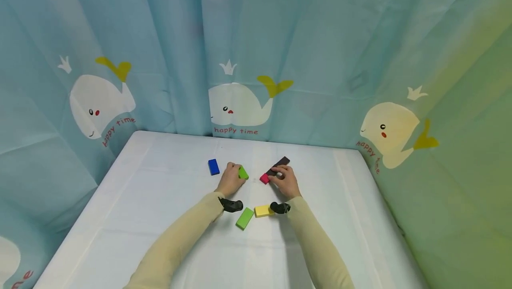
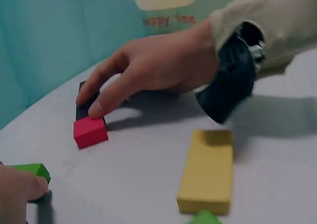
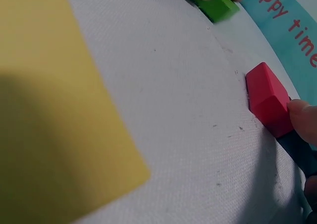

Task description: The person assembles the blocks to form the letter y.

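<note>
"Which view gave us the blue block point(image 1: 214, 167)?"

"Only the head one. The left wrist view, though, showed us the whole top of the yellow block point(image 2: 208, 169), which the right wrist's black band point(image 1: 280, 208) partly covered from above."

"And the hands?"

"We saw the left hand point(image 1: 230, 181) grasping a green block point(image 1: 243, 173) between thumb and fingers, near the middle of the table's far half. The right hand point(image 1: 287, 183) had its thumb against the red block point(image 2: 90, 133) and a finger by the dark bar point(image 1: 284, 161); whether it gripped either, we couldn't tell."

"How did everything point?"

"From the head, we had the bar running diagonally, near left to far right, with the red block touching its near end. The held green block slanted the other way. Nearer us, the second green block point(image 1: 245, 218) pointed far right, just beside the yellow one, which lay almost crosswise."

"What were we working on?"

"A white table point(image 1: 120, 209); the right wrist view showed us its woven texture and dark specks. Around it we had blue-green curtains point(image 1: 312, 49) printed with crowned whales point(image 1: 240, 104) and 'happy time'."
</note>
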